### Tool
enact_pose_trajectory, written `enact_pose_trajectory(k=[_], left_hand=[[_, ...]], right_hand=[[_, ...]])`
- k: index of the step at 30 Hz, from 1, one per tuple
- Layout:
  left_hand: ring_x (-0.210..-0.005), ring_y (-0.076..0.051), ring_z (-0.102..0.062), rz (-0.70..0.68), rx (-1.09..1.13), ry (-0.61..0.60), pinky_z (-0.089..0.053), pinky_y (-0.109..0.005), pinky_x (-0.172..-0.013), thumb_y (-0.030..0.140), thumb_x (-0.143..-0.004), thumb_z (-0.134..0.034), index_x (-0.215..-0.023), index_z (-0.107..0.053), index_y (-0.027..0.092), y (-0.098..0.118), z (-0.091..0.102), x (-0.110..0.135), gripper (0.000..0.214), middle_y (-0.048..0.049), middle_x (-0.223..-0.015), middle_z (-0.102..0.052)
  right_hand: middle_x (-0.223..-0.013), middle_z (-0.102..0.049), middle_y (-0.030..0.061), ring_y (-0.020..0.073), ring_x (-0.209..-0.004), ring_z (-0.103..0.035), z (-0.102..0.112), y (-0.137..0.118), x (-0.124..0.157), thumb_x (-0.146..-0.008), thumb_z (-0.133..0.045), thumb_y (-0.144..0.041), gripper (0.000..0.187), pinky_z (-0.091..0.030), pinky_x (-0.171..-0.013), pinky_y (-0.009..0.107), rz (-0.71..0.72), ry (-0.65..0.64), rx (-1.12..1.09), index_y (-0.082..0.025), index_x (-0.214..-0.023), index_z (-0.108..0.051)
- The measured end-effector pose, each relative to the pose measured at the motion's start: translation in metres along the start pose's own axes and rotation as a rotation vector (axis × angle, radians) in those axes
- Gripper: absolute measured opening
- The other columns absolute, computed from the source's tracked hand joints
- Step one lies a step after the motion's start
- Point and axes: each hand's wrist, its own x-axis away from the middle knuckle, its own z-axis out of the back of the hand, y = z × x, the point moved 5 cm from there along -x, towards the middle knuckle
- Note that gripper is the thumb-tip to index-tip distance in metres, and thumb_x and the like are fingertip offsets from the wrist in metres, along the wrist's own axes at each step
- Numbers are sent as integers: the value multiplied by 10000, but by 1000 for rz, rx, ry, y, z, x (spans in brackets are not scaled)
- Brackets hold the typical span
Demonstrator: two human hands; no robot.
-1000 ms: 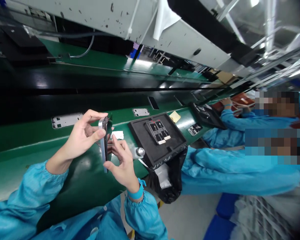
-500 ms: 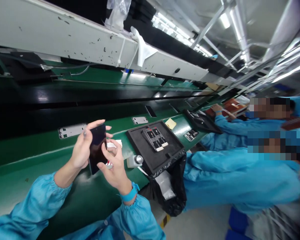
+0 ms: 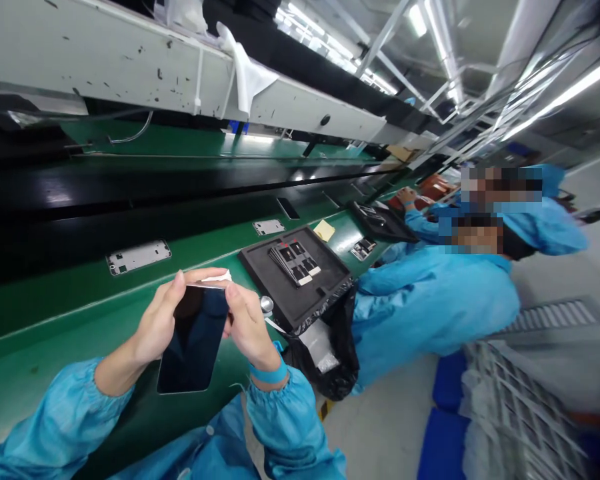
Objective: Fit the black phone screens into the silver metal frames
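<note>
A dark-screened phone (image 3: 191, 343) lies face up between both my hands, just above the green workbench (image 3: 55, 333). My left hand (image 3: 157, 320) grips its left edge, fingers curled over the top. My right hand (image 3: 247, 327) is closed on its right edge near the top corner. A small white cloth (image 3: 219, 276) lies on the bench just beyond the phone's top end. Both my sleeves are blue.
A black tray (image 3: 300, 283) with a stack of dark parts (image 3: 294, 259) sits to the right, a black bag (image 3: 325, 350) hanging below it. Metal phone frames (image 3: 137, 256) lie along the conveyor. A yellow note (image 3: 324, 230) and co-workers in blue are farther right.
The phone has turned from edge-on to screen up and dropped lower, toward me. Both hands moved down with it. The view has swung right.
</note>
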Motion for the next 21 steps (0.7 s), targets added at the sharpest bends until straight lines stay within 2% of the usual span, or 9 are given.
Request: enact_pose_trajectory(k=[3,5,8,11,13,15,17,18,21], left_hand=[[-729,-269,-773,1,-20,33,-640,-375,-706,640,-1021,-552,-1269,-793,197,1,0,4,562,-78,-868,-816],[-768,-273,-774,-6,-51,71,-631,-375,-734,636,-1029,-538,-1277,-790,201,1,1,5,560,-73,-892,-818],[-946,-289,-770,-69,-175,148,-604,-382,-873,604,-1048,-521,-1231,-809,201,-1,4,5,528,-79,-1049,-822],[-1147,-302,-728,-185,-314,197,-537,-384,-1045,558,-1061,-528,-1172,-828,199,-3,5,4,481,-83,-1203,-799],[-1185,-306,-714,-243,-333,216,-519,-391,-1090,554,-1049,-559,-1127,-834,193,-3,5,3,460,-92,-1206,-797],[-1080,-302,-752,-223,-230,247,-572,-412,-1021,576,-1026,-589,-1102,-814,185,-2,9,-1,458,-101,-1121,-811],[-880,-290,-784,-154,-24,275,-642,-437,-842,636,-1015,-564,-1145,-747,187,2,17,-5,502,-102,-1010,-814],[-786,-279,-783,-128,88,291,-655,-433,-746,670,-1022,-517,-1181,-698,192,5,21,-8,536,-101,-966,-809],[-665,-249,-768,-122,293,379,-655,-397,-623,687,-1079,-254,-1260,-577,191,21,36,-14,619,-110,-900,-787]], right_hand=[[-481,-459,-54,91,-353,-397,0,-6,8,-945,-454,-856,798,-274,-338,217,-10,13,5,-135,-1008,-789],[-491,-459,-56,87,-351,-389,1,-7,9,-933,-475,-858,772,-265,-334,217,-24,22,-1,-147,-953,-774],[-483,-404,-66,82,-358,-372,2,-8,2,-926,-542,-822,688,-252,-349,220,-39,36,-9,-174,-745,-685],[-499,-337,-64,75,-439,-329,2,-10,-8,-896,-660,-749,671,-280,-430,233,27,61,-8,-199,-548,-496],[-552,-400,-43,100,-536,-375,2,-10,-11,-885,-695,-720,637,-347,-514,248,85,110,11,-195,-568,-525],[-700,-567,4,150,-668,-512,2,-5,-6,-932,-625,-734,567,-450,-621,270,109,132,9,-189,-788,-689],[-895,-678,51,198,-827,-627,-3,5,4,-1001,-498,-740,588,-527,-741,308,87,29,-9,-205,-1066,-732],[-918,-694,61,209,-859,-655,-8,10,11,-1029,-439,-732,602,-545,-775,325,67,-74,-15,-209,-1095,-729],[-738,-671,49,205,-731,-658,-20,27,30,-1071,-371,-686,634,-550,-724,337,0,-357,-16,-201,-843,-709]])
